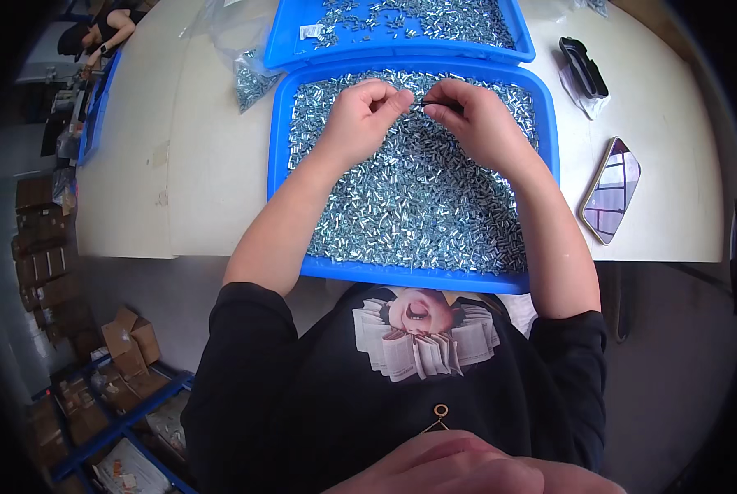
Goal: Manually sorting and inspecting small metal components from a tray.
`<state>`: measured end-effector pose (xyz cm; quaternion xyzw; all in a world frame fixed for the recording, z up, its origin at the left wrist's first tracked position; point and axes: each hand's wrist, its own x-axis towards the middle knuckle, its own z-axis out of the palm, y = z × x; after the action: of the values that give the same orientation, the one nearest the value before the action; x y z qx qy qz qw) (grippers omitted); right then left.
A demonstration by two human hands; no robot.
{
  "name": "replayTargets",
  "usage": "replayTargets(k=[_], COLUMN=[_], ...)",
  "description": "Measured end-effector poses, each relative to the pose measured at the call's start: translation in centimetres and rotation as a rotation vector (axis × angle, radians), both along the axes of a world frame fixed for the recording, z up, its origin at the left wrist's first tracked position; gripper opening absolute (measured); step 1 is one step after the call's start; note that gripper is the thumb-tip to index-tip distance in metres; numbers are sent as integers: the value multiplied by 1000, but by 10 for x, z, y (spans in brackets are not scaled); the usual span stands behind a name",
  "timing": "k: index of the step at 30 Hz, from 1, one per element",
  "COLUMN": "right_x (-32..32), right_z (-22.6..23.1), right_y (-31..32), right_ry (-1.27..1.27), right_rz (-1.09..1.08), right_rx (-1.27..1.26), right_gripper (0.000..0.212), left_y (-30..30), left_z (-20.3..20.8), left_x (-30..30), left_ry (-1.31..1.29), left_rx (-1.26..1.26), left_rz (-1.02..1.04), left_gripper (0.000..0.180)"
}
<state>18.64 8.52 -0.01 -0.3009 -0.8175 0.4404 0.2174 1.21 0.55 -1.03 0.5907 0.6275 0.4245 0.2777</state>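
Both my hands are raised over a blue plastic bin [418, 277] filled with small silvery metal cylinders [409, 198]. My left hand [360, 119] is closed, thumb and index finger pinched together near the bin's far side; what lies between them is too small to make out. Close beside it, my right hand [479, 128] is closed in a pinch on a thin dark tool [446, 104], mostly covered by the fingers. The two sets of fingertips face each other with a narrow gap between them.
Behind stands a second blue bin [401, 57] with more metal pieces. A clear bag of pieces [253, 78] lies at its left. To the right are a black case [583, 67] and a phone [611, 191]. Another person [109, 33] works at far left.
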Motion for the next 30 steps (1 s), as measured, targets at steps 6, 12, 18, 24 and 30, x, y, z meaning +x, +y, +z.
replayTargets(k=[6, 12, 18, 24, 30], right_x=[0, 0, 1, 1, 0], right_z=[0, 3, 3, 1, 3], right_y=[0, 0, 0, 1, 0], right_ry=[18, 18, 5, -3, 21], right_rz=[0, -2, -3, -2, -7], right_rx=[10, 11, 7, 15, 3], right_gripper=[17, 17, 17, 18, 17], left_y=[-2, -2, -4, -4, -1], left_z=[-4, -2, 7, 3, -1], left_x=[-3, -3, -2, -2, -3], left_ry=[-146, -234, -129, -110, -168], left_rx=[17, -95, -191, -44, -78], left_rz=[-16, 26, 11, -20, 46], left_gripper=[12, 12, 13, 13, 14])
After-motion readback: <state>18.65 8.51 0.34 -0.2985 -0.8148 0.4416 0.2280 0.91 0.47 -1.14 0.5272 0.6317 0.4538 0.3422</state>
